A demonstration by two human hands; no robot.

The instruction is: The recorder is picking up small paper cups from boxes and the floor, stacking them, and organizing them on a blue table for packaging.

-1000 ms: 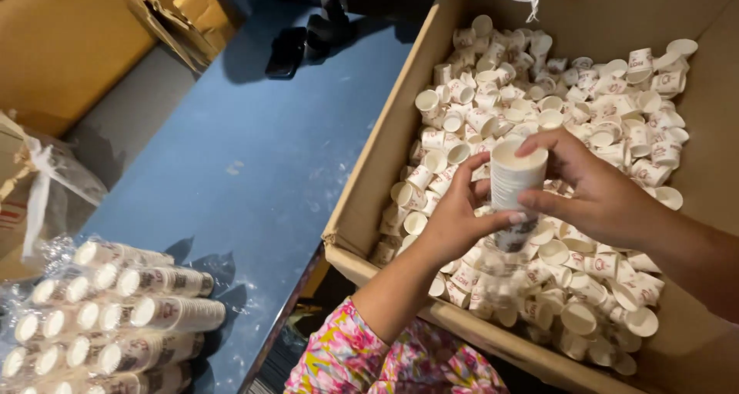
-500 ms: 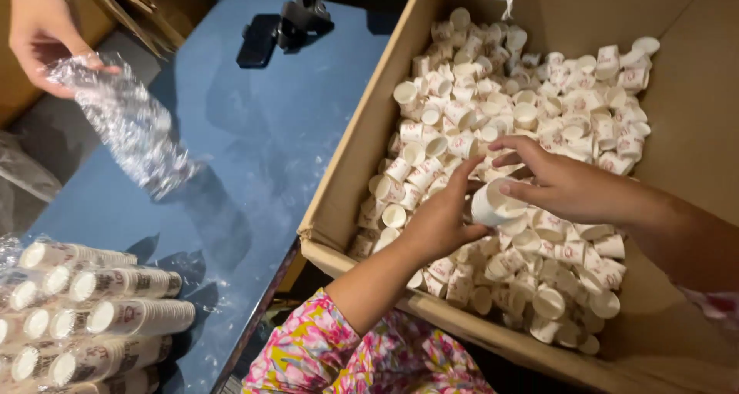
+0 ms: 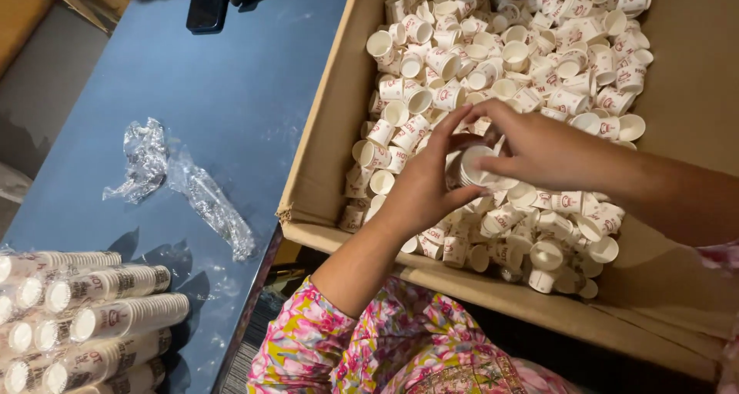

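Both hands, left hand (image 3: 419, 190) and right hand (image 3: 539, 151), gripped a small paper cup (image 3: 477, 167), probably stacking it, over the cardboard box (image 3: 323, 171).

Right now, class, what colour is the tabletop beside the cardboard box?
Blue tabletop, clearest in the head view.

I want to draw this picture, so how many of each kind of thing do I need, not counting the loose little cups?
Hands: 2, the left hand and right hand, both on one cup stack
Cardboard box: 1
Crumpled plastic wrap: 1
Wrapped cup sleeves: about 6, some cut off at the edge
Total: about 10
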